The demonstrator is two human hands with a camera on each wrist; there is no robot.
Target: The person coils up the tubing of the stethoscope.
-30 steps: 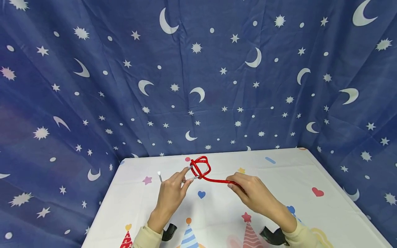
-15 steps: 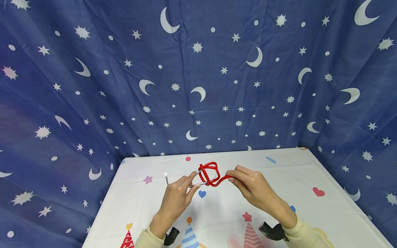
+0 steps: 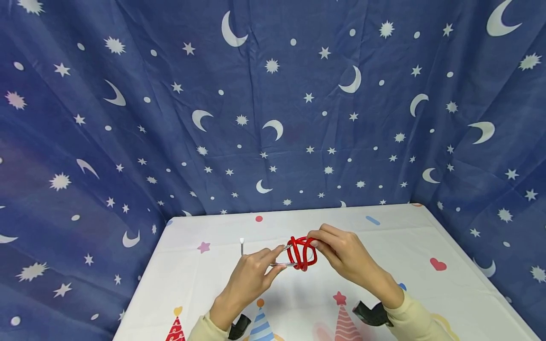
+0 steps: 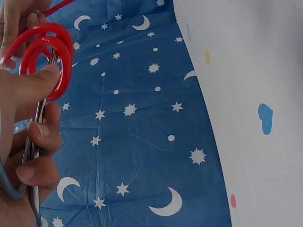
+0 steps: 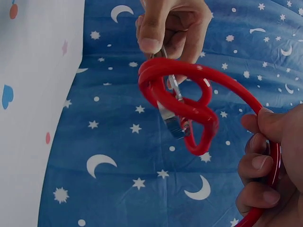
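Note:
My left hand grips a shiny metal frame with slim bars and a bent, white-tipped end that rises behind the knuckles. Its exact kind is unclear. A glossy red cord is wound in several loose loops around the frame's far end. In the left wrist view, the left thumb presses near the cord loops, above the metal bars. My right hand holds the cord's free length close to the loops. The right wrist view shows the cord running through the right hand's curled fingers.
A white table with printed hearts, stars and party hats lies beneath both hands. Blue star-and-moon cloth hangs behind and at the sides. Black straps sit near the wrists.
My left hand has shifted right and slightly down with the frame and cord. The frame has turned, and the loops now lie against my right fingers. The cord span between the hands has shortened.

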